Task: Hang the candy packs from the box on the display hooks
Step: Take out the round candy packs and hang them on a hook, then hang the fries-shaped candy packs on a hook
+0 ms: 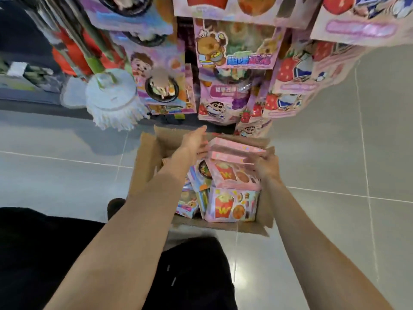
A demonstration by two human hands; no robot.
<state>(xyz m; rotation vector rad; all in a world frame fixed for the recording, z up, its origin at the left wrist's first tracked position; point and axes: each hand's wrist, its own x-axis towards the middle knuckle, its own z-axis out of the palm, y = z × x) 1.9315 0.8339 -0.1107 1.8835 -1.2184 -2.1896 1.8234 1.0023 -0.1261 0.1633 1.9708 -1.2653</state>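
An open cardboard box [145,157] stands on the floor below me, holding several pink candy packs [232,205] printed with fries and burgers. Both my hands reach into it. My left hand [195,139] lies with straight fingers against the left end of a pink pack [232,148] held up over the box. My right hand [266,164] grips the right end of that same pack. Above the box, the display [232,52] carries rows of hanging pink candy packs; its hooks are hidden behind them.
A white mop head [114,101] on a green handle leans to the left of the display. Grey floor tiles [335,153] spread to the right and left of the box. My dark trousers [44,253] fill the lower left.
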